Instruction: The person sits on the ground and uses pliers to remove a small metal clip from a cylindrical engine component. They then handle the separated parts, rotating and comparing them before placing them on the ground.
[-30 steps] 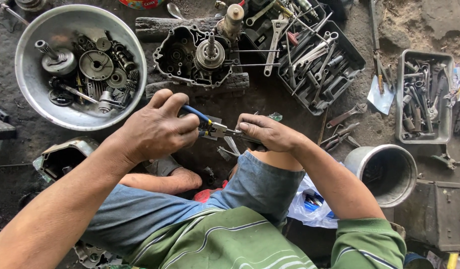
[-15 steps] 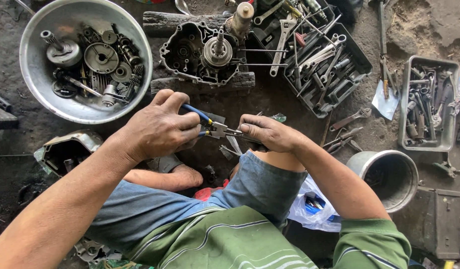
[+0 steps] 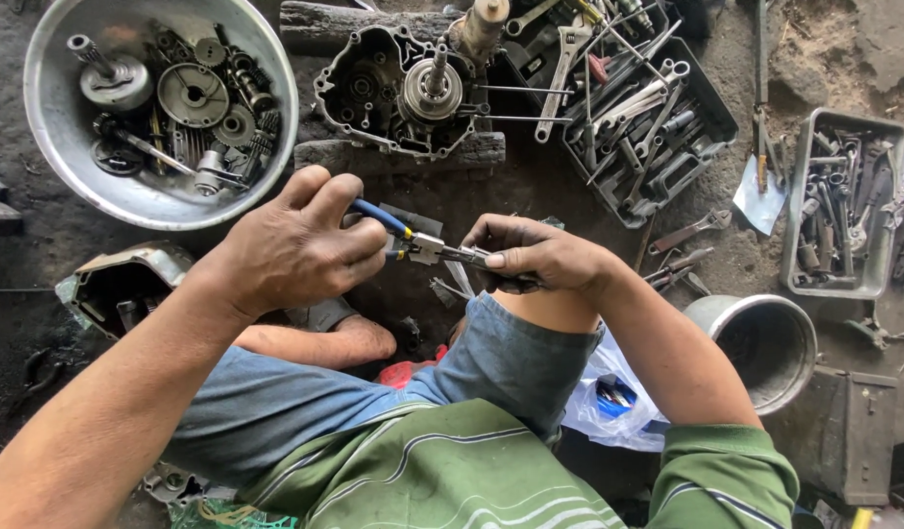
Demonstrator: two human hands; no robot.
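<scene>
Pliers with blue handles stay gripped in the left hand; right hand, at three o'clock, keeps pinching something small at the tips, barely shifted.

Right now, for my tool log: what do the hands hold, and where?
Left hand grips blue-handled metal pliers by the handles; right hand pinches something at their tip, hidden.

You have a metal bowl of gears at upper left, an engine case on wood blocks, a wrench tray, and a bucket at right.
</scene>
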